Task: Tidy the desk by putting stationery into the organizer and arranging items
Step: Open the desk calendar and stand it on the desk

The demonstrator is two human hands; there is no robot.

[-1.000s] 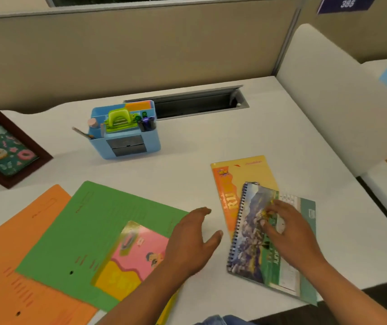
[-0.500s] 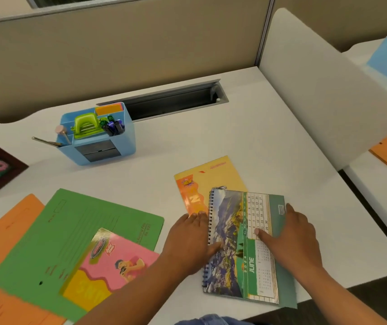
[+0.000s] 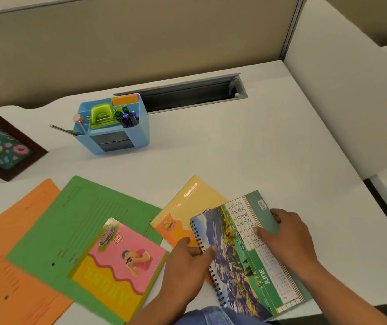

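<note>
The white desk (image 3: 246, 156) carries a blue organizer (image 3: 140, 137) rear left, a framed picture (image 3: 0, 141) at the left edge, an orange folder (image 3: 11, 231), a green folder (image 3: 82, 219) overlapping it, and a yellow notebook (image 3: 199, 198). A cable slot (image 3: 187, 95) runs along the rear.

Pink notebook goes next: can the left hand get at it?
Probably yes: the left hand, pinching the calendar by its spiral, is beside the pink notebook, which lies uncovered on the green folder.

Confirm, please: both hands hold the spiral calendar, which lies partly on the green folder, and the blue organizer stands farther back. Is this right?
Not quite. The head view shows the spiral calendar lying partly on the yellow notebook, not the green folder. The rest holds: left hand and right hand hold it, and the blue organizer stands farther back.
</note>
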